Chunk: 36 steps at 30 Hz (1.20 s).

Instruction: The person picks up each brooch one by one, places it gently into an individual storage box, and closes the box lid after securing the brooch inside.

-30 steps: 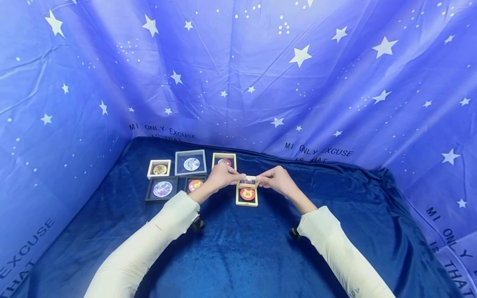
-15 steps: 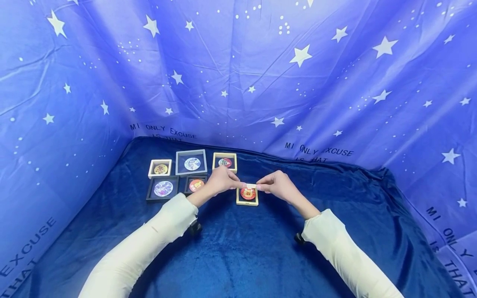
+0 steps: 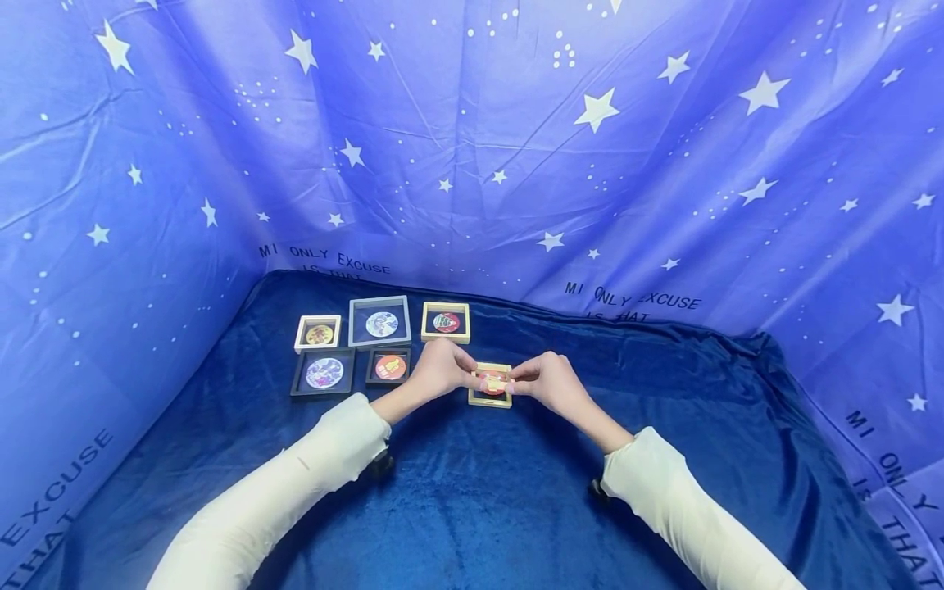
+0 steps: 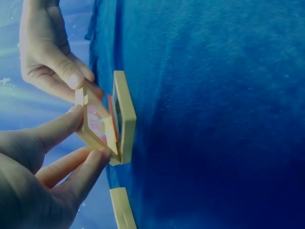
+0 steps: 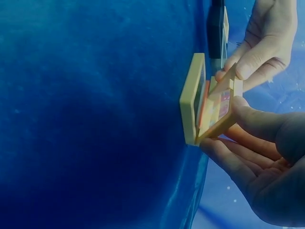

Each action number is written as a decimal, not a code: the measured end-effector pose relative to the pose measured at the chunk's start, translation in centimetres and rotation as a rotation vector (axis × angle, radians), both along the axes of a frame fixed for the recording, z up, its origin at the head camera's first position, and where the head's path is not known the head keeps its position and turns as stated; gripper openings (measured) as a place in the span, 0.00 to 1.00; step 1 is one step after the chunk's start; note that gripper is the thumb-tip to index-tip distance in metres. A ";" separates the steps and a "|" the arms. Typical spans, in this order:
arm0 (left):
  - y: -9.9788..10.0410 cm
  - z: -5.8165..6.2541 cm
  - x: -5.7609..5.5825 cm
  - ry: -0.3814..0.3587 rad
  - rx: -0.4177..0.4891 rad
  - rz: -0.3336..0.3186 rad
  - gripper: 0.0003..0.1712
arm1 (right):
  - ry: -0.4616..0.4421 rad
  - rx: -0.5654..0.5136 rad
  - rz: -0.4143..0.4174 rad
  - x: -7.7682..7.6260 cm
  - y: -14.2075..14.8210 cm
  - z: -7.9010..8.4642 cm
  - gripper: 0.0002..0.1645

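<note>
A small pale-yellow hinged display case [image 3: 490,402] lies on the dark blue cloth, its lid [image 5: 228,102] tilted partway over the base. Inside the base sits a round red-orange badge [image 5: 204,106], mostly hidden by the lid in the head view. From the left, my left hand [image 3: 441,370] pinches the lid's side edge between thumb and fingers. Opposite it, my right hand [image 3: 555,383] holds the other side edge the same way. Both wrist views show a gap between lid and base.
Left of the hands lie several framed badges: a black frame [image 3: 369,378], another black one [image 3: 297,383], a grey one [image 3: 354,324], a cream one [image 3: 298,334] and a yellow one [image 3: 446,338]. A starry blue curtain [image 3: 501,123] hangs behind the cloth [image 3: 472,508].
The lid has swung from upright down toward the base and toward me, with both hands moving down along with it. The base and the other frames stay in place.
</note>
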<state>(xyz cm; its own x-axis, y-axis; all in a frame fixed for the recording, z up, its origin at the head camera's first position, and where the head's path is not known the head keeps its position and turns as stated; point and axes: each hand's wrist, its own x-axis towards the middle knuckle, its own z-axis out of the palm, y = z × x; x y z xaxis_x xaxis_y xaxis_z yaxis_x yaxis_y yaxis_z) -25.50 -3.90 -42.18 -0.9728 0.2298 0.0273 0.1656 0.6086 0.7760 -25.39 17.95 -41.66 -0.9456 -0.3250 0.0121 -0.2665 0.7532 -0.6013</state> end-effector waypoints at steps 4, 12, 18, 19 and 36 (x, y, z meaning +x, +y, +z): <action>0.1 -0.3 0.3 0.036 0.000 -0.004 0.18 | 0.047 0.007 0.010 0.4 0.0 -0.4 0.13; 0.3 -0.8 0.7 0.064 -0.023 0.006 0.20 | 0.186 -0.008 0.034 1.0 -0.1 -1.4 0.13; 0.3 -1.2 0.8 0.084 -0.023 0.015 0.22 | 0.166 0.028 0.025 1.3 -0.4 -1.6 0.11; 0.3 -1.3 0.8 0.088 -0.023 0.012 0.22 | 0.164 0.032 0.023 1.3 -0.4 -1.6 0.10; 0.3 -2.0 0.8 0.155 -0.052 -0.020 0.23 | 0.229 0.068 0.018 1.6 -0.7 -2.0 0.10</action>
<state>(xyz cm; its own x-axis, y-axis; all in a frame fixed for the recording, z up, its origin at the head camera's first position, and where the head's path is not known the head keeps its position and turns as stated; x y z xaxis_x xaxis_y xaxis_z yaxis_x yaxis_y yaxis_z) -24.75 -3.55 -44.20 -0.9532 0.2540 0.1639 0.2930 0.6429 0.7077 -23.82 17.23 -43.70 -0.9147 -0.3492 0.2033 -0.4040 0.7837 -0.4718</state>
